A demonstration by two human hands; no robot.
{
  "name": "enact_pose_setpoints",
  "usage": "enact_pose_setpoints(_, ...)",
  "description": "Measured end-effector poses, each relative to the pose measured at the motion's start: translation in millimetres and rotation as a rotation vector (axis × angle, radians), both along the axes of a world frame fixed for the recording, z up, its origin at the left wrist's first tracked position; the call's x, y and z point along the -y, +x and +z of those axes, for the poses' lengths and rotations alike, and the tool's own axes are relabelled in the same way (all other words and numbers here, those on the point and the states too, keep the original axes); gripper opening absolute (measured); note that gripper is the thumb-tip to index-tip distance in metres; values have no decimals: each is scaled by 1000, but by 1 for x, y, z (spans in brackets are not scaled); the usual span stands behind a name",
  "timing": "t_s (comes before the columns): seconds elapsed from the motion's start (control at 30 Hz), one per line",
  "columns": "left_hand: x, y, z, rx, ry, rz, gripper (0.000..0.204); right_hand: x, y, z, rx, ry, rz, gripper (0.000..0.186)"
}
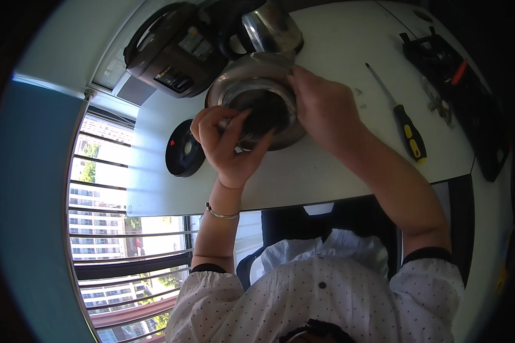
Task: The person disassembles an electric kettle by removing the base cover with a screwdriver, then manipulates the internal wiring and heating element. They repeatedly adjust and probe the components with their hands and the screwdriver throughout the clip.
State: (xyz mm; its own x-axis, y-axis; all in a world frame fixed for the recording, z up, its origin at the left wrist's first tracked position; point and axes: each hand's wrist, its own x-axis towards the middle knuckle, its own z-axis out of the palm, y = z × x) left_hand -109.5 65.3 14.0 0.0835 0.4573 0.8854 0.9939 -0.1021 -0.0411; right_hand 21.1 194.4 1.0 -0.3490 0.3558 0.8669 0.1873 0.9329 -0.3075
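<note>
A shiny metal kettle body (227, 84) is tilted so that a round opening or hollow with a dark inside (267, 108) faces me. My right hand (326, 108) grips its right side, fingers wrapped round the edge. With curled fingers, my left hand (229, 143) holds the kettle's lower left edge, its fingertips and thumb reaching over the dark middle. Whether those tips pinch a small part there is too dark to tell. Left of that hand, a round black base (184, 148) with a small red mark stands on its edge or tilted on the white table (332, 177).
Behind stand a dark rice cooker (177, 51) and a second metal kettle (272, 28) with a black handle. At right lie a black and yellow screwdriver (409, 134), small metal parts (438, 106) and a black tool case (469, 103). A window with blinds (126, 234) is at left.
</note>
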Motion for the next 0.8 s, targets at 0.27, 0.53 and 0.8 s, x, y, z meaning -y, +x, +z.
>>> enact_pose_setpoints(0.27,2,-3,-3,50,-45,-15,44,-1,1,1,31,-13,-23,6)
enact_pose_setpoints(0.53,3,-4,6,195,-87,-74,44,-11,4,7,-127,64,-20,16)
enact_pose_setpoints(0.8,1,-9,31,533,-88,-190,43,-15,1,13,-118,-700,461,67)
